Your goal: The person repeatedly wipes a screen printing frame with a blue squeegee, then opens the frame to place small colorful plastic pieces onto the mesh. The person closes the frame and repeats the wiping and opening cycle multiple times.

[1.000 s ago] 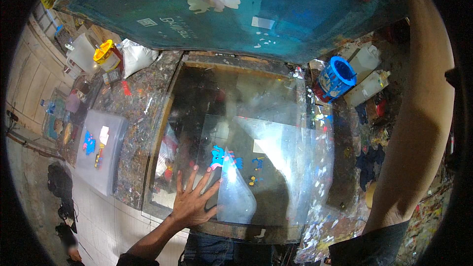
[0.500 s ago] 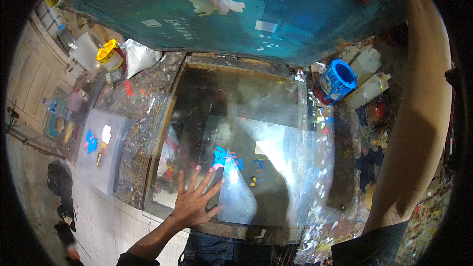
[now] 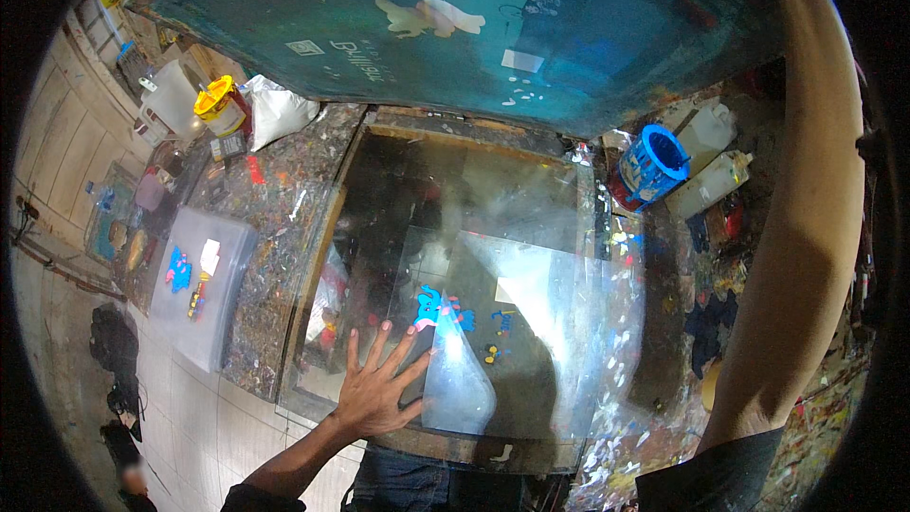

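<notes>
My left hand [image 3: 384, 389] lies with spread fingers near the front edge of a glass panel [image 3: 408, 166] set in a wooden frame. Its fingertips are close to a clear plastic sheet [image 3: 569, 303] on the glass. Blue and pink printed figures [image 3: 428, 308] show on that sheet just past my fingers, with small yellow and blue marks beside them. My right forearm [image 3: 806, 256] reaches up along the right side; its hand is out of the picture. A teal printing screen [image 3: 284, 14] with pale stencil shapes stands tilted up behind the glass.
A stack of clear printed sheets [image 3: 213, 322] lies at the left. Near it are a yellow-rimmed paint tub [image 3: 220, 106] and a white bag [image 3: 280, 114]. On the right stand a blue-rimmed paint bucket [image 3: 649, 171] and a plastic bottle [image 3: 711, 185]. Paint spatters the bench [image 3: 275, 303].
The whole view has shifted slightly, so the screen and bench sit a little lower and further right. My left hand stays spread in place on the glass, and my right arm stays raised.
</notes>
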{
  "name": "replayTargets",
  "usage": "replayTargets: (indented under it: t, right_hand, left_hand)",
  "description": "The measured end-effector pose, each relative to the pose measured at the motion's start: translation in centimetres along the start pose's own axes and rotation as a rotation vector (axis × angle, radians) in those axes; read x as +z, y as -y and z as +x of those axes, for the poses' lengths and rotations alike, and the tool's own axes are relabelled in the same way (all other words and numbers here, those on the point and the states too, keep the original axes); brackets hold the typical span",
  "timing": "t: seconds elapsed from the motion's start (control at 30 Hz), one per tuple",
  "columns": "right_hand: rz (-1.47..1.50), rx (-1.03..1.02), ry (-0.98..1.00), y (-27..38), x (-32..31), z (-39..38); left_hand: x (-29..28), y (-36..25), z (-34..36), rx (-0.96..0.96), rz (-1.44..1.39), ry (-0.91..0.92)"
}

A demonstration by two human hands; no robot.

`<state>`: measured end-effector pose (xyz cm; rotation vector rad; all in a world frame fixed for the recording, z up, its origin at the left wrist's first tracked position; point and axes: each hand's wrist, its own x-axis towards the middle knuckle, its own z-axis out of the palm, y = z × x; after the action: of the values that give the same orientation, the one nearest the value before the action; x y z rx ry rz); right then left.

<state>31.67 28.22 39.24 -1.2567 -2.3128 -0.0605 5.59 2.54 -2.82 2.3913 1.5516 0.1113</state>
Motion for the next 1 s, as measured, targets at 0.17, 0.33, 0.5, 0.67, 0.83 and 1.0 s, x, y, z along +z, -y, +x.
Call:
replayTargets:
  t: [0.17, 0.33, 0.5, 0.67, 0.83, 1.0]
  right_hand:
    - [0.005, 0.01, -0.009, -0.2, -0.3, -0.1]
    - [-0.022, 0.1, 0.031, -0.9, 0.0, 0.3]
    - [-0.194, 0.004, -0.224, -3.1, 2.8, 2.6]
    - [-0.089, 0.283, -0.053, -0.8, 4.4, -4.3]
    - [-0.045, 0.024, -0.165, 7.5, 11.0, -21.1]
    - [0.271, 0.087, 0.471, 6.3, 20.4, -28.7]
  left_hand:
    - [0.2, 0.7, -0.3, 0.005, -0.018, -0.009]
    - [-0.4, -3.2, -0.3, 0.068, -0.251, -0.276]
    - [0.5, -13.5, 4.5, 0.341, -0.607, -0.303]
    - [-8.5, -11.5, 8.5, 0.415, -0.368, -1.005]
    - [-18.8, -2.3, 0.8, -0.135, 0.361, -0.817]
    - [-10.0, 0.2, -4.9, 0.068, 0.094, -0.289]
